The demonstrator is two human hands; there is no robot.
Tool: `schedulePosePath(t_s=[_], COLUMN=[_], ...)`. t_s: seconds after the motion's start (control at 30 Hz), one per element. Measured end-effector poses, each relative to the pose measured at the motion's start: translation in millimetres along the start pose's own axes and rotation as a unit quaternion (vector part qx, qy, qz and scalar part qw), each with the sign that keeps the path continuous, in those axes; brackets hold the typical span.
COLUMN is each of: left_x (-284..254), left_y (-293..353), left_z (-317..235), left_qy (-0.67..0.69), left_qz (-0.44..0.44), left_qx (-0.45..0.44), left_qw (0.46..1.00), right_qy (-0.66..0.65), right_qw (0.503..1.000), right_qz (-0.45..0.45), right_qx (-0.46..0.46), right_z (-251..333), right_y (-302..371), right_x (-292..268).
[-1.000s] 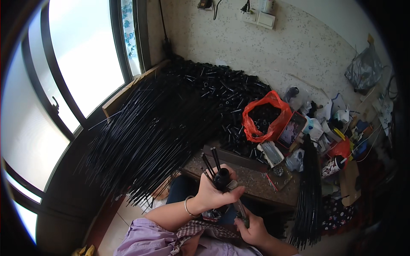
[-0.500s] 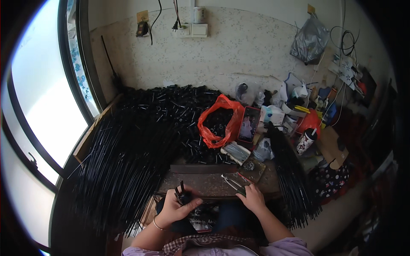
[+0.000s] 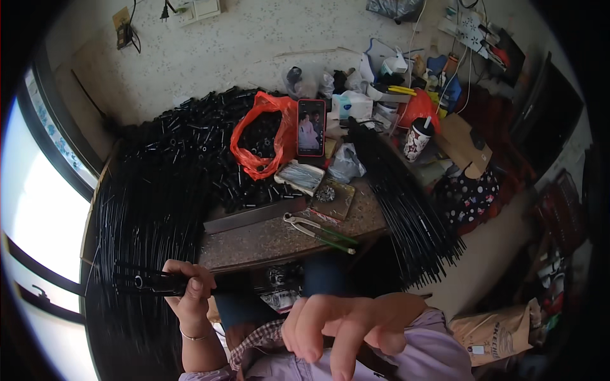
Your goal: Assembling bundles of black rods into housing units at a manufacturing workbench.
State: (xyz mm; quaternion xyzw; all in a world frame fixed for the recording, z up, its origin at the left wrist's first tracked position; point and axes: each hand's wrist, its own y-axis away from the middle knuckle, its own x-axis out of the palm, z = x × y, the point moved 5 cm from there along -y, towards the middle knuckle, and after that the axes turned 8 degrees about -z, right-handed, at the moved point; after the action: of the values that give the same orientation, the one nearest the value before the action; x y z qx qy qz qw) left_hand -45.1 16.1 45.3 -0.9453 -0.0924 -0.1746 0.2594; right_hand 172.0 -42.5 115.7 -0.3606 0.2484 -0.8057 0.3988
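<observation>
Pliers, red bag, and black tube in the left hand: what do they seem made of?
Pliers: slightly shiny metal, as the bare grey head suggests; green grips perhaps plastic or rubber. Red bag: likely thin, glossy plastic film, from its crinkled folds. Black tube: smooth by its faint glint; plastic or coated metal, I cannot tell.

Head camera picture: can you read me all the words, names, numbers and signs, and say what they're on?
Brown paper bag: big dark letters, which I won't copy out.
Phone screen: marks too small to read.
White and blue box: print too small to read.
Pale printed thing below the table edge: too blurred.
Patterned cup: no words I can make out.
</observation>
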Motion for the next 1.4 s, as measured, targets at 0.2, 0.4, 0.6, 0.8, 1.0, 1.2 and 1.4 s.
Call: schedulePosePath(t_s=[0.2,0.4,0.6,0.8,1.0,1.2,1.4], left_x=[12,7,0,-47,-49,-20,-53], left_y=[6,10,2,-32,-14,134,220], left_z=[1,0,-5,-40,13,194,277], left_qy=[0.014,0.006,0.031,0.177,0.537,0.415,0.125], left_qz=[0.033,0.033,0.028,0.016,-0.109,-0.125,-0.031], left_qx=[0.012,0.008,0.025,0.069,-0.077,-0.563,-0.828], left_qw=[0.999,0.999,0.999,0.982,0.833,0.703,0.546], right_qy=[-0.171,-0.195,-0.181,-0.017,0.039,0.209,0.326], right_qw=[0.978,0.979,0.981,0.958,0.924,0.805,0.813], right_qz=[0.092,0.047,0.043,-0.035,-0.368,-0.434,-0.456], right_qx=[0.079,-0.036,-0.052,0.284,0.095,-0.348,-0.155], right_z=[22,-3,-14,-84,-42,75,-9], right_y=[-21,-6,-2,40,68,44,30], right_x=[36,48,38,-24,-107,-96,-88])
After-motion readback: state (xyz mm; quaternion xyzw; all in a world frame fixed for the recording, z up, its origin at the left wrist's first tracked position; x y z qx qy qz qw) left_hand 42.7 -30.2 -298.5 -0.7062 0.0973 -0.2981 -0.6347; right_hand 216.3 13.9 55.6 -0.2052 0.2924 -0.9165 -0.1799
